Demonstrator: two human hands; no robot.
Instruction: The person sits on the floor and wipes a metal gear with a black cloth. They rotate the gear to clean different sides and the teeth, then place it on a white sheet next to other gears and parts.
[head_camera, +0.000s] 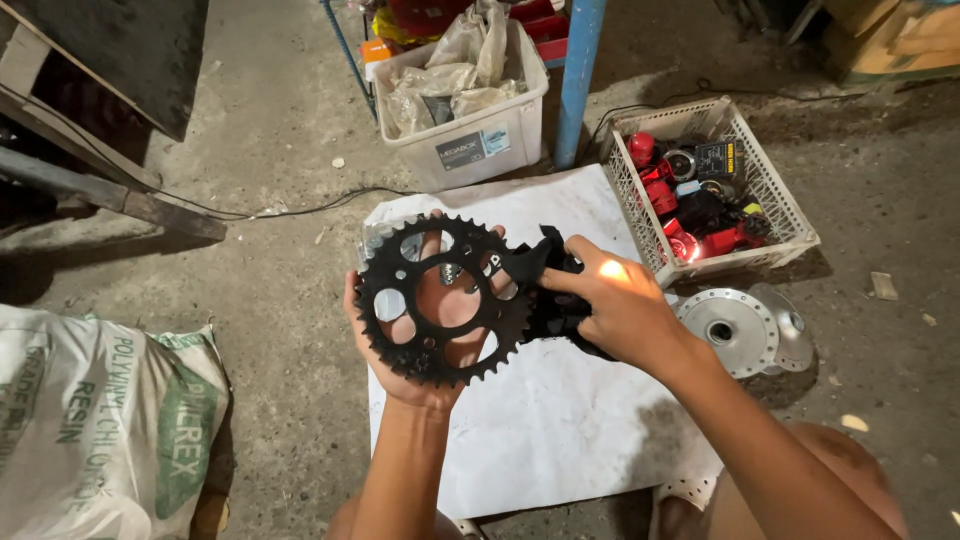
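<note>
My left hand (420, 375) cradles a black toothed sprocket (440, 298) from beneath, palm up, with its round cut-outs showing my fingers through them. My right hand (615, 305) is closed on a dark cloth (545, 285) and presses it against the sprocket's right edge. Both hands hover over a white sheet (540, 420) spread on the concrete floor. A small silver part (375, 238) peeks out behind the sprocket's upper left teeth.
A white mesh basket (775, 205) of red and black parts stands at the right, with a silver hub disc (728, 330) below it. A white plastic box (470, 135) with crumpled bags sits beside a blue pole (578, 80). A printed sack (100, 420) lies at the left.
</note>
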